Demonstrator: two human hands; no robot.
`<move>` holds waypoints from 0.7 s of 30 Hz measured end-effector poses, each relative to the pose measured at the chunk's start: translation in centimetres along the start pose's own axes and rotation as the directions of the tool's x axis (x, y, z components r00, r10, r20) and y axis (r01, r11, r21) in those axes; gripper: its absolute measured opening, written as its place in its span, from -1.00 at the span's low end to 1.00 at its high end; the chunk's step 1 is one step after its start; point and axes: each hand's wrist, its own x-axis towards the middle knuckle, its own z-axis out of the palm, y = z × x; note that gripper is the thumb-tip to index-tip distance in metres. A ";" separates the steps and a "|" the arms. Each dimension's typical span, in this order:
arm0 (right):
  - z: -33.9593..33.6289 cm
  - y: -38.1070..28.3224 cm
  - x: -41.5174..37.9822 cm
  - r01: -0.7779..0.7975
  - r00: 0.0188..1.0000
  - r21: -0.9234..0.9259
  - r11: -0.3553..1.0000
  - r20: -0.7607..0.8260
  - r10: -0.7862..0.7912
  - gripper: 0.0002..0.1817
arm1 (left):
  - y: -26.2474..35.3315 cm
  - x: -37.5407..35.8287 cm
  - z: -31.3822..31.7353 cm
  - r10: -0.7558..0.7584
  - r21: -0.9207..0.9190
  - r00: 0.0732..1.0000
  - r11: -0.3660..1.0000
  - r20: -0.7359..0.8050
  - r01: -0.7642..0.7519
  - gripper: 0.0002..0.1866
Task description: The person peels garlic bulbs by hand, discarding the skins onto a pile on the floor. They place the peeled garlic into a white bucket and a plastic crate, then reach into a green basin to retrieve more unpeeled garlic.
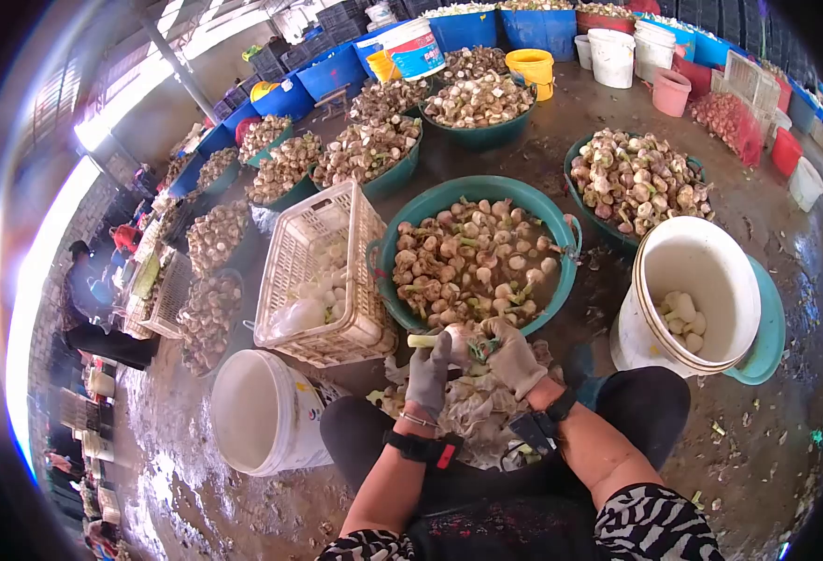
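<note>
Over the near rim of the green basin, my gloved left hand grips a pale garlic bulb, whose cut stem juts out to the left. My gloved right hand is closed at the bulb's other side, fingers pinched beside a greenish strip; what exactly they hold I cannot tell. Many garlic bulbs sit in brownish water inside the basin. Below my hands, a heap of papery peel lies between my knees.
Left of the basin stands a plastic crate with white garlic and a bag inside. A white bucket is beside my left knee; another bucket, holding peeled garlic, stands at right. Heaped tubs surround the basin on the wet floor.
</note>
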 end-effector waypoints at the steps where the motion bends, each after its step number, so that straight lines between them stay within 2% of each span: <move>1: 0.3 -0.5 -0.4 0.053 0.998 -0.075 0.996 -0.025 -0.055 -0.92 | -0.7 0.7 -0.5 -0.044 -0.143 0.999 0.989 0.029 0.048 -0.70; 2: 0.4 -0.7 -0.4 0.026 0.997 -0.224 0.974 -0.060 -0.041 -0.93 | -1.1 1.3 -0.7 -0.081 -0.282 0.994 0.954 0.067 0.097 -0.69; 3: 0.0 -0.6 0.0 -0.006 0.990 -0.181 0.983 -0.142 -0.021 -0.92 | -1.7 1.8 -0.9 -0.112 -0.416 0.987 0.897 0.111 0.148 -0.68; 5: -2.0 0.7 1.2 -0.053 0.954 -0.091 0.994 -0.300 0.024 -0.89 | -1.3 1.3 -1.2 -0.070 -0.446 0.958 0.874 0.277 0.192 -0.66; 6: -4.0 6.2 2.3 -0.166 0.939 -0.142 0.976 -0.324 0.113 -0.90 | -1.5 1.3 -1.8 -0.041 -0.430 0.943 0.883 0.330 0.189 -0.65; 7: -4.3 6.3 1.7 -0.214 0.949 -0.332 0.919 -0.295 0.115 -0.87 | -1.7 1.4 -2.2 -0.014 -0.411 0.923 0.893 0.385 0.185 -0.63; 9: -4.3 5.4 0.3 -0.255 0.964 -0.672 0.695 -0.228 0.134 -0.81 | -1.8 1.6 -2.3 0.074 -0.461 0.924 0.880 0.375 0.117 -0.56; 10: -4.1 4.5 -0.3 -0.353 0.935 -0.678 0.644 -0.235 0.265 -0.72 | -1.5 1.5 -2.4 0.108 -0.472 0.930 0.878 0.350 0.076 -0.55; 12: -5.0 5.8 -0.9 -0.225 0.913 -0.863 0.453 -0.025 0.407 -0.65 | -0.7 1.5 -2.8 0.185 -0.493 0.937 0.870 0.297 -0.015 -0.52; 13: -4.9 5.8 -1.1 -0.132 0.871 -0.925 0.357 0.063 0.486 -0.62 | -0.6 1.8 -3.1 0.125 -0.586 0.947 0.806 0.295 0.076 -0.51; 15: -3.7 5.8 -1.2 -0.087 0.699 -0.923 0.376 0.212 0.683 -0.64 | -0.6 2.7 -3.6 0.022 -0.754 0.951 0.615 0.307 0.230 -0.48; 16: -3.1 4.3 -1.5 -0.157 0.779 -0.888 0.432 0.157 0.607 -0.69 | -0.3 2.6 -3.5 0.023 -0.731 0.932 0.627 0.363 0.269 -0.51; 19: -2.5 1.3 -0.1 -0.128 0.884 -0.677 0.725 0.254 0.393 -0.67 | -0.4 2.4 -2.7 -0.068 -0.766 0.936 0.556 0.346 0.324 -0.48; 20: -2.0 -0.8 0.0 -0.178 0.919 -0.545 0.819 0.206 0.337 -0.65 | -1.2 2.9 -2.9 -0.039 -0.748 0.917 0.566 0.397 0.348 -0.47; 21: -0.7 0.3 0.4 -0.172 0.951 -0.309 0.935 0.194 0.239 -0.63 | -2.0 3.6 -3.3 -0.056 -0.769 0.907 0.510 0.417 0.385 -0.45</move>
